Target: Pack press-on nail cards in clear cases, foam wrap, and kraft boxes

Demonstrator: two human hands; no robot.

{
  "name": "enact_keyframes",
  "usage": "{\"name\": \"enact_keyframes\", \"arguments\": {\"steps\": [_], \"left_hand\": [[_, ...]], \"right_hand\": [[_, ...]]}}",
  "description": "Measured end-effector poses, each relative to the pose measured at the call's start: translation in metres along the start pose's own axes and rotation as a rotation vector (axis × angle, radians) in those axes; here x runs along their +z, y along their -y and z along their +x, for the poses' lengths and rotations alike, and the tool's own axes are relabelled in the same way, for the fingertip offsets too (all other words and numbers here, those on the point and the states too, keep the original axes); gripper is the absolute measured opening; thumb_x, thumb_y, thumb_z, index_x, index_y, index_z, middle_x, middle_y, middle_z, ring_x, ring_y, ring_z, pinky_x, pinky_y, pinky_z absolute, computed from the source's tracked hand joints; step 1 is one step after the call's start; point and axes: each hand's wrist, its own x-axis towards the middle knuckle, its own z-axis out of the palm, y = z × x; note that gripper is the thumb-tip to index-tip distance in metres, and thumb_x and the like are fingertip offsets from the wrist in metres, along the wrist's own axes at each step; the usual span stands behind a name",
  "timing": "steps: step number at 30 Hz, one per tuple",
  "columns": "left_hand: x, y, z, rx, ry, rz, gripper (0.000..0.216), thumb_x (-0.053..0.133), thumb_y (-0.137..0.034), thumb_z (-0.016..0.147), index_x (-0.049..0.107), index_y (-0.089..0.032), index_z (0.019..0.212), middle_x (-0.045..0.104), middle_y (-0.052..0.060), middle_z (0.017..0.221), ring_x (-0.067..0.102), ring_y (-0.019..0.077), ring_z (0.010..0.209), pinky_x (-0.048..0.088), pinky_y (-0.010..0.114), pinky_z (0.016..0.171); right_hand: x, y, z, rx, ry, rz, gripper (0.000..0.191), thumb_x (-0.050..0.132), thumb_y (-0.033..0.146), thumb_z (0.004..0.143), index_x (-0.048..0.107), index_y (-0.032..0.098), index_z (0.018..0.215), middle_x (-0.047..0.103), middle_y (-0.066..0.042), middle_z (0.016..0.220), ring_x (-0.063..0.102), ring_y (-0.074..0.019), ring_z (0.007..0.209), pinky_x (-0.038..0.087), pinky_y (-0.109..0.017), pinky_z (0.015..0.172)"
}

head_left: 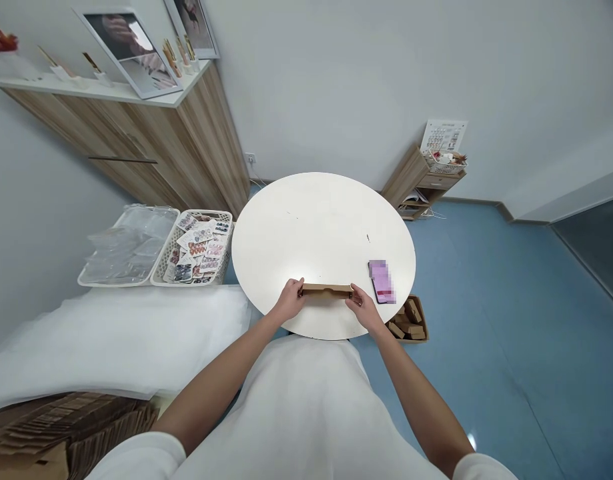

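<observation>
Between my two hands is a brown cardboard box (327, 291), long and narrow, held over the near part of a round white table (316, 220). My left hand (290, 300) grips its left end, fingers closed at the edge. On the opposite end, my right hand (362, 307) is closed with the thumb and fingers at the corner. A notch shows in the middle of the side facing me. What the box contains, if anything, is hidden. To the right of my right hand lies a phone (382, 281) with a pinkish, pixelated screen.
Left of the table stand a white basket of carded small items (193, 250) and a tray of clear plastic packaging (131, 247). White sheeting (136, 340) and stacked flat cardboard (71, 433) lie nearer. A carton of small brown boxes (409, 321) sits on the floor at right.
</observation>
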Motion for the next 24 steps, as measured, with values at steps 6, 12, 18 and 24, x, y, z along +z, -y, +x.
{"name": "enact_keyframes", "arguments": {"steps": [6, 12, 18, 24], "left_hand": [[-0.005, -0.006, 0.022, -0.102, -0.047, 0.102, 0.033, 0.049, -0.021, 0.075, 0.052, -0.022, 0.108, 0.048, 0.005, 0.089, 0.05, 0.0157, 0.08, 0.041, 0.027, 0.077], [-0.014, -0.009, 0.03, -0.109, -0.059, 0.203, 0.038, 0.053, -0.025, 0.073, 0.051, -0.022, 0.112, 0.051, 0.004, 0.088, 0.05, 0.0166, 0.083, 0.039, 0.026, 0.077], [-0.021, -0.009, 0.031, -0.054, -0.008, 0.239, 0.033, 0.053, -0.026, 0.073, 0.055, -0.021, 0.106, 0.053, 0.004, 0.086, 0.052, 0.0186, 0.082, 0.039, 0.027, 0.072], [-0.027, -0.008, 0.03, 0.013, 0.004, 0.192, 0.054, 0.054, -0.027, 0.072, 0.04, -0.022, 0.124, 0.055, 0.004, 0.092, 0.052, 0.018, 0.08, 0.041, 0.029, 0.074]], "right_hand": [[-0.004, 0.004, 0.018, -0.045, -0.055, -0.087, 0.041, 0.044, 0.033, 0.077, 0.05, 0.023, 0.117, 0.059, -0.005, 0.109, 0.055, -0.0182, 0.097, 0.041, -0.036, 0.088], [-0.01, 0.016, 0.026, -0.101, -0.04, -0.203, 0.033, 0.042, 0.033, 0.078, 0.057, 0.024, 0.106, 0.064, -0.002, 0.093, 0.058, -0.0183, 0.085, 0.043, -0.034, 0.08], [-0.016, 0.025, 0.028, -0.122, -0.008, -0.3, 0.03, 0.043, 0.04, 0.078, 0.062, 0.025, 0.095, 0.064, -0.002, 0.085, 0.057, -0.0192, 0.08, 0.042, -0.031, 0.073], [-0.017, 0.027, 0.037, -0.092, 0.001, -0.259, 0.03, 0.046, 0.038, 0.076, 0.06, 0.025, 0.099, 0.064, -0.002, 0.084, 0.059, -0.0172, 0.076, 0.043, -0.031, 0.072]]}}
